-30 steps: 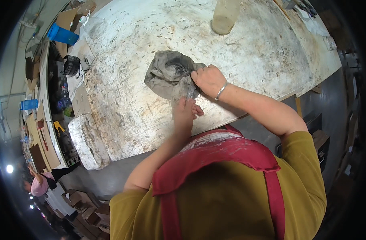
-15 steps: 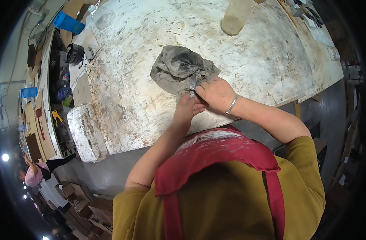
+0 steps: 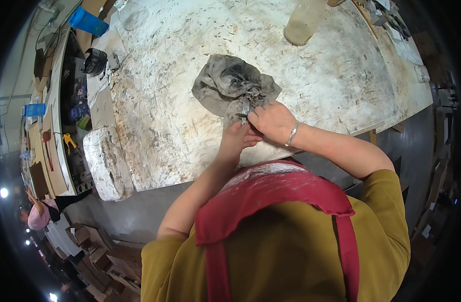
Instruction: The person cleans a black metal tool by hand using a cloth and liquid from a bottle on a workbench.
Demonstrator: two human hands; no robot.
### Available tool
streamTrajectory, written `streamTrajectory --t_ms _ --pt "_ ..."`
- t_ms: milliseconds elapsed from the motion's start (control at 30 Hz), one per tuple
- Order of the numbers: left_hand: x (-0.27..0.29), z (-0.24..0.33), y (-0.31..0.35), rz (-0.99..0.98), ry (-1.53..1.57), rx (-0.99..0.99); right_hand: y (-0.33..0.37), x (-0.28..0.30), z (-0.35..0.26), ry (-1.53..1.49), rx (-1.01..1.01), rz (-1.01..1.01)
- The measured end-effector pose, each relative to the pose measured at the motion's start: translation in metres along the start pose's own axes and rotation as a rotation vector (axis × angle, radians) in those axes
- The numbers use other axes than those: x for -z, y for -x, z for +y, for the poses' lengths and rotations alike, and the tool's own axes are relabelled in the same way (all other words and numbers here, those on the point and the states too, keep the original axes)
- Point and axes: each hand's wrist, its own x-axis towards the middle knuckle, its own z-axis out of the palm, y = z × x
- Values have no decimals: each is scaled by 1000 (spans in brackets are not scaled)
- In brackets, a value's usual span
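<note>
A grey, black-stained rag [image 3: 223, 83] lies crumpled on the worktable before me. At its near edge, a narrow shiny metal piece [image 3: 245, 106] with a dark part lies between my hands; its exact kind I cannot make out. My right hand [image 3: 274, 122], with a silver bracelet at the wrist, is closed, its fingertips pinching at the metal piece. Just left and nearer to me, my left hand [image 3: 236, 140] has its fingers curled together at the near end of that piece. The fingers partly hide what they hold.
The stained white worktable [image 3: 165, 100] spreads around the rag. A cloudy plastic container [image 3: 302, 25] stands at the far right, a blue cup [image 3: 88, 21] at the far left. A white-smeared block [image 3: 107, 163] sits at the left edge. A person [image 3: 41, 214] is at the far left.
My right fingers have shifted slightly at the metal piece, baring more of its shiny strip. The whole view has turned a little; the rag stays in place on the table.
</note>
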Motion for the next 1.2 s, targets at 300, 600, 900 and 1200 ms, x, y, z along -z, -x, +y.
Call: streamTrajectory --t_ms 300,600,900,1200 --pt "3 20 64 -20 -33 5 -12 9 19 -75 -215 -102" --pt "-7 24 37 5 45 -145 12 22 14 -1601 -755 40" --pt "12 29 58 208 -21 -304 9 28 2 -897 -592 302" --pt "5 99 11 176 100 -520 -13 -9 -8 -3 -152 79"
